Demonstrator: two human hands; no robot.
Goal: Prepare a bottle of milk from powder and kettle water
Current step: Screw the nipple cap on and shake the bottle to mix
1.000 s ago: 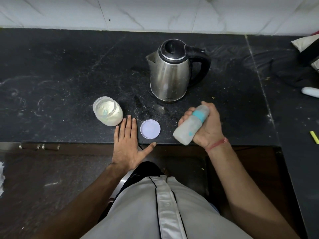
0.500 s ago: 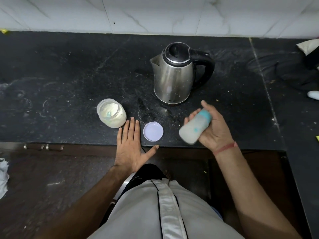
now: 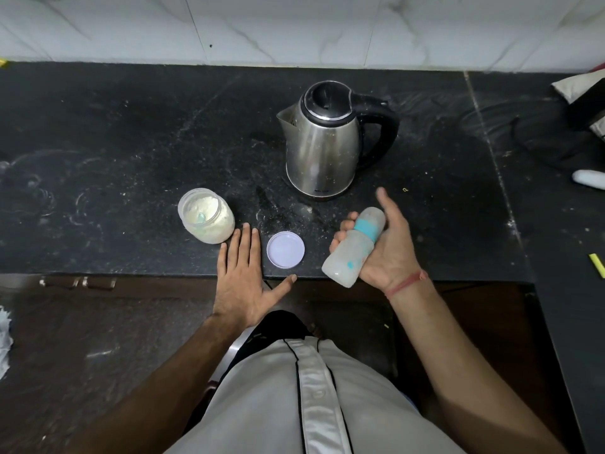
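Right hand point(image 3: 391, 247): wrapped round the bottle point(image 3: 355, 246), fingers point(image 3: 342, 229) curled over its far side, thumb lifted off and pointing toward the kettle point(image 3: 322, 139).
Left hand point(image 3: 242, 276): flat on the worktop point(image 3: 114, 152) edge, fingers straight and together, thumb spread wide; nothing held.
Bottle: tilted in the right palm, teal collar end up toward the thumb, base down by the wrist, over the worktop's front edge; cloudy inside, cap on.
Jar point(image 3: 207, 215): just beyond the left fingertips, nearly touching them; open, powder inside with a pale blue scoop half buried.
Lid point(image 3: 285, 250): flat on the worktop between left thumb and right fingers, apart from both.
Kettle: upright beyond the right fingertips, lid shut, spout facing the left-hand side.
Step in hand: likely shaking to mix powder and water, judging by the sealed, cloudy bottle.
Doing it well: thumb back onto the collar for a full wrap; collar checked tight against leaks; short wrist flicks kept clear of the kettle and open jar; shaking until no clumps show at the base.
Risk: loose thumb, bottle slipping off the edge.
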